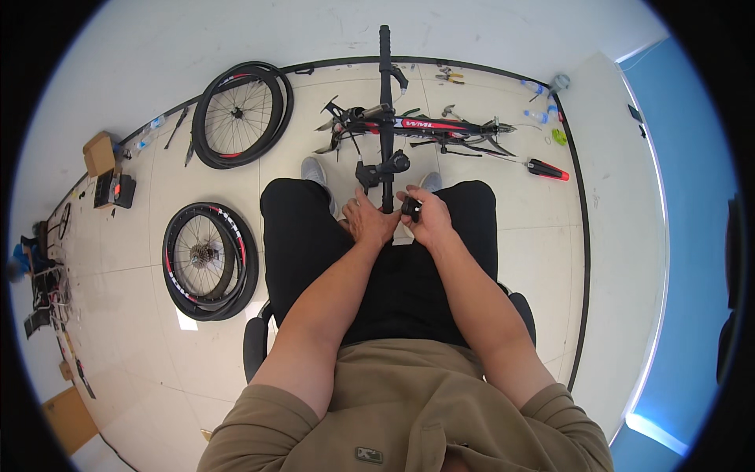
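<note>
A black bicycle handlebar points away from me, its near end between my knees. My left hand is closed at this near end, the fingers along its left side. Just right of the bar, my right hand pinches a small black part; its exact kind is too small to tell. On the bar, a little beyond my hands, sits a black shifter and brake lever unit. Another brake lever is fixed near the far end. Part of the bar's near end is hidden by my fingers.
Beyond the bar lies a black, red and white bicycle frame. Spoked wheels lie to the left. A black and red saddle, pliers and plastic bottles are on the floor. An open box stands far left.
</note>
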Demonstrator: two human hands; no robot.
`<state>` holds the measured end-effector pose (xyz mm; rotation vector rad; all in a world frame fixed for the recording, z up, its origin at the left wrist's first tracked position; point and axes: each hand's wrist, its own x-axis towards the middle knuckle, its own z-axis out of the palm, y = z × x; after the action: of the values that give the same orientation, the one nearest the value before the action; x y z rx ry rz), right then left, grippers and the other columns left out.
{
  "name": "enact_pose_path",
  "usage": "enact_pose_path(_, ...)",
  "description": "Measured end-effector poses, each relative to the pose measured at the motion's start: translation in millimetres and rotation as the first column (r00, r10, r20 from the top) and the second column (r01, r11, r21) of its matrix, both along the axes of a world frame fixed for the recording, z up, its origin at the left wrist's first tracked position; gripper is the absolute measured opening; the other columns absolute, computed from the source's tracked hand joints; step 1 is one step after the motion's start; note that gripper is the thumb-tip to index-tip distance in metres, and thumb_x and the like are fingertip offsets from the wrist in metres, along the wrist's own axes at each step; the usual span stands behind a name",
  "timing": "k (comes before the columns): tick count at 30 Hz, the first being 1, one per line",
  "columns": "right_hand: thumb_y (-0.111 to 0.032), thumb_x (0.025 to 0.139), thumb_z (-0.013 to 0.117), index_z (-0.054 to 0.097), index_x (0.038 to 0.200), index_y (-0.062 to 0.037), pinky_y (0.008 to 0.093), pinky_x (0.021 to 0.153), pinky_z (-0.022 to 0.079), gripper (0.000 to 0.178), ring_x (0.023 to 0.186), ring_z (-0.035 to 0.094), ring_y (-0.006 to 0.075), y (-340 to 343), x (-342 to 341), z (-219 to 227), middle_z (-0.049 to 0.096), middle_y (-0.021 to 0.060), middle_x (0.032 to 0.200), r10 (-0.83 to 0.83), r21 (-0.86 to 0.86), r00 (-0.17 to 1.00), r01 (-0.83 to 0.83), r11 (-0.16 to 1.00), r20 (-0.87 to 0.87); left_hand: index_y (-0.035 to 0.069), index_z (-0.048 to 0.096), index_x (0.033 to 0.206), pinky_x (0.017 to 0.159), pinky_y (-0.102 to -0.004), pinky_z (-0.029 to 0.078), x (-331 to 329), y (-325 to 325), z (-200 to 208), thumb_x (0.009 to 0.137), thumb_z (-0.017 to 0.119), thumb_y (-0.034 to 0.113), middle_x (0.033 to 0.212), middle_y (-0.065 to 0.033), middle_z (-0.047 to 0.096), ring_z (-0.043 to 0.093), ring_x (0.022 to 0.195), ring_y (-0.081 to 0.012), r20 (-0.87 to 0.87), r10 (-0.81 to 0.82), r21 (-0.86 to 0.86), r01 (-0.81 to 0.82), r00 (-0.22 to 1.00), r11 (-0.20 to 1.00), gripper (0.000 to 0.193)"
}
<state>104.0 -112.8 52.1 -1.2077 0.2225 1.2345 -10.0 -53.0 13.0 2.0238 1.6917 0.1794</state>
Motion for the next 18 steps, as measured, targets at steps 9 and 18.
enact_pose_path(9, -0.017, 0.097, 0.058, 0.053, 0.137, -0.0014, 0.0301, 0.060, 0.047, 0.043, 0.088, 0.061, 0.0197, 0, -1, 2, 0.067, 0.0179, 0.120, 0.003, -0.010, 1.000, -0.002, 1.000, 0.012, -0.001, 0.047, 0.121, 0.099, -0.0474, 0.050, 0, 14, 16, 0.072, 0.080, 0.037, 0.106, -0.0213, 0.071, 0.067, 0.107, -0.0425, 0.111, 0.000, -0.338, 0.038, 0.994, 0.940, 0.070)
enact_pose_path(18, -0.018, 0.098, 0.058, 0.054, 0.135, -0.0022, 0.0302, 0.062, 0.046, 0.040, 0.089, 0.060, 0.0196, 0, -3, 4, 0.067, 0.0176, 0.120, 0.009, 0.002, 1.000, -0.009, 1.000, 0.003, -0.002, 0.047, 0.122, 0.096, -0.0479, 0.053, 3, 13, -3, 0.074, 0.079, 0.027, 0.109, -0.0241, 0.072, 0.070, 0.105, -0.0426, 0.205, 0.027, -0.366, 0.052, 0.978, 0.929, 0.064)
